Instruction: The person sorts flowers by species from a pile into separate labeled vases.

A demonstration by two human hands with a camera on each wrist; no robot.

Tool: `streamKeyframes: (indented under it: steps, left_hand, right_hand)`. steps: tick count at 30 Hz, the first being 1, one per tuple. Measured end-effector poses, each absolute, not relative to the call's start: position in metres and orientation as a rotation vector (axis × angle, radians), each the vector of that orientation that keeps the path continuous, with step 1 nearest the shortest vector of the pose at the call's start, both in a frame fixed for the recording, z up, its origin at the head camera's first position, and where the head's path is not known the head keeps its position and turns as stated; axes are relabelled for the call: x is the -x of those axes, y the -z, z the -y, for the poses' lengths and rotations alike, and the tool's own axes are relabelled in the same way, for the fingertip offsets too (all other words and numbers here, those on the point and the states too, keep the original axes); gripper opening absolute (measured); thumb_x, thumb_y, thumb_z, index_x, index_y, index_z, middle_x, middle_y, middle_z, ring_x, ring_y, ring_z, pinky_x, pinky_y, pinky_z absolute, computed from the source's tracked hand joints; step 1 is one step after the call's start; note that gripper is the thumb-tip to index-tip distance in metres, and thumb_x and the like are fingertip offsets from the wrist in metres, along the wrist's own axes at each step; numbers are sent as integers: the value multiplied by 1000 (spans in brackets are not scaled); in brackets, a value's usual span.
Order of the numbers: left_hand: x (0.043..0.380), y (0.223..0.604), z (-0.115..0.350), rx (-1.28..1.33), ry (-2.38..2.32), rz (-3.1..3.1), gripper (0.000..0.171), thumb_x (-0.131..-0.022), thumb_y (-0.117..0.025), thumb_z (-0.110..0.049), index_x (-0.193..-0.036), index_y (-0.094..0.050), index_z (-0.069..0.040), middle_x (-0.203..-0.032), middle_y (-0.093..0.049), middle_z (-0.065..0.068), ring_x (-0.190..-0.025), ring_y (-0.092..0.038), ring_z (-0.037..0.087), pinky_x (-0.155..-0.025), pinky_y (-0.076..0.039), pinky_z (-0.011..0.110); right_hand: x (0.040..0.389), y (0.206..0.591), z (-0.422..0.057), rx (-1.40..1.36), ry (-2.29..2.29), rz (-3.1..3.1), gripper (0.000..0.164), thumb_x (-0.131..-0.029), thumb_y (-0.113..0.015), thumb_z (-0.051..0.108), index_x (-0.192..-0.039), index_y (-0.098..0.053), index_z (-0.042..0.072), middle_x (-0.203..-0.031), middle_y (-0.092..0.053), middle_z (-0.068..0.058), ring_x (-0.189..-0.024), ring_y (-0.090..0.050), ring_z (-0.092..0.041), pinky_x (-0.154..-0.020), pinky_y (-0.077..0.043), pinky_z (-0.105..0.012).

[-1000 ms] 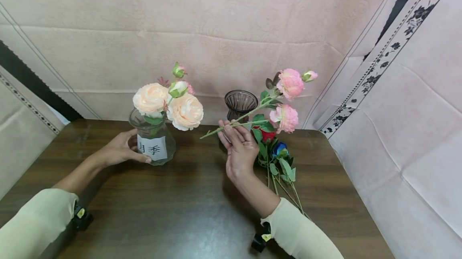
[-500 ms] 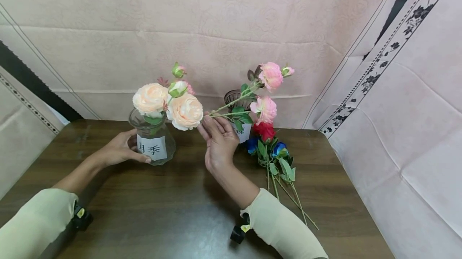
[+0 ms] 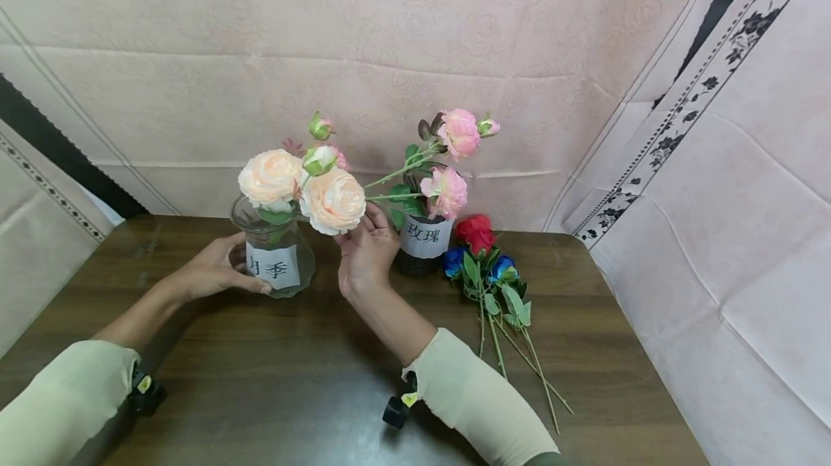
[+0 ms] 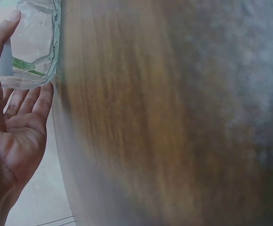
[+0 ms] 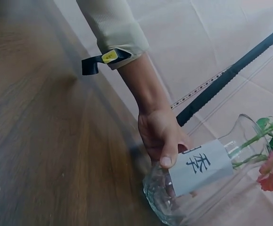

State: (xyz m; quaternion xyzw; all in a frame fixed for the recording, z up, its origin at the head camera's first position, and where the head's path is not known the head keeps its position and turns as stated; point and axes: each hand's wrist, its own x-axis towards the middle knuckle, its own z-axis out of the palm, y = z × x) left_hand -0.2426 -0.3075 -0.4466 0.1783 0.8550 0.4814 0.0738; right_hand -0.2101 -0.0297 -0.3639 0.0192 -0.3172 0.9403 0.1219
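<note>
My left hand [image 3: 214, 267] grips the lower side of a clear glass vase [image 3: 301, 278] with a white paper label, thumb in front and fingers behind. Peach flowers [image 3: 334, 200] and a pink bud [image 3: 321, 127] stand in it; green stems [image 5: 249, 136] show through its neck in the right wrist view. Just right of the vase, my right hand [image 3: 368, 257] pinches the stem of a pink flower spray [image 3: 446, 192], whose blooms point right. The stem's lower end and my right fingertips are partly hidden behind the peach blooms.
A dark glass vase [image 3: 418, 264] with a white label stands behind my right hand. Right of it, a red rose [image 3: 476, 234] and blue roses [image 3: 503, 269] lie on the brown table [image 3: 292, 379]. Pale cloth [image 3: 389, 19] hangs behind the table.
My right hand has moved left with the pink flower spray, up to the clear vase, uncovering the dark vase's label. My left hand has stayed on the clear vase.
</note>
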Motion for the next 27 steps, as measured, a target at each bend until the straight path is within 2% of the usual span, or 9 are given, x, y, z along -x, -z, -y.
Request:
streamKeyframes:
  steps: [4,7,10,13,15,17,20,23,27]
  left_hand:
    - [243,448,308,-561,-1469,-2554,93,-83,-101,-10,-160,-51,2,-139,-75,19,-118,-74,3,-102,-59,18]
    - [244,449,309,-565,-1475,-2550,92,-83,-101,-10,-159,-52,1,-139,-75,19,-118,-74,3,-102,-59,18]
    - [245,450,309,-549,-1471,-2551,93,-82,-102,-11,-160,-52,0,-141,-74,21,-118,-74,3,-103,-58,18]
    - [244,450,309,-535,-1465,-2548,94,-83,-102,-12,-162,-51,-1,-143,-73,22,-118,-74,4,-102,-59,18]
    - [244,450,309,-531,-1465,-2545,95,-83,-101,-12,-162,-50,-1,-143,-72,22,-119,-74,4,-102,-59,19]
    - [244,450,309,-529,-1469,-2543,96,-83,-101,-12,-163,-49,-1,-143,-72,21,-118,-73,3,-102,-59,19]
    - [244,450,308,-540,-1493,-2531,98,-82,-102,-10,-164,-48,1,-142,-74,19,-119,-74,3,-102,-59,19]
    - [244,449,307,-562,-1512,-2515,99,-82,-101,-8,-165,-47,2,-141,-74,19,-119,-74,2,-102,-60,20]
    - [243,448,307,-573,-1500,-2516,98,-83,-101,-7,-165,-47,2,-140,-74,22,-116,-75,4,-98,-63,24]
  right_hand:
    - [210,366,39,-82,-2740,939,34,-104,-56,-14,-112,-78,11,-95,-83,5,-81,-73,-6,-70,-64,-23]
    - [211,369,46,-90,-2731,966,33,-102,-58,-14,-116,-80,7,-91,-81,7,-77,-70,-6,-65,-57,-20]
    - [211,371,51,-106,-2718,990,31,-101,-61,-15,-120,-80,0,-90,-79,6,-77,-69,-7,-69,-58,-24]
    - [210,372,56,-143,-2674,1045,31,-103,-64,-14,-130,-78,-7,-100,-82,1,-86,-75,-8,-86,-70,-39]
    - [209,373,58,-169,-2628,1102,33,-104,-67,-12,-135,-76,-8,-111,-85,-6,-93,-79,-10,-96,-70,-53]
    - [208,374,61,-180,-2563,1176,31,-104,-70,-8,-135,-77,-8,-118,-85,-13,-96,-81,-10,-99,-69,-56]
    - [207,376,67,-172,-2479,1270,22,-103,-73,-5,-124,-80,-10,-110,-86,-16,-87,-79,-11,-89,-71,-41]
    - [207,377,72,-160,-2417,1355,15,-101,-77,-3,-111,-79,-14,-89,-82,-5,-76,-70,-9,-72,-61,-23]
    - [205,381,77,-179,-2369,1488,18,-99,-82,4,-105,-79,-14,-80,-66,14,-73,-57,-4,-67,-48,-18]
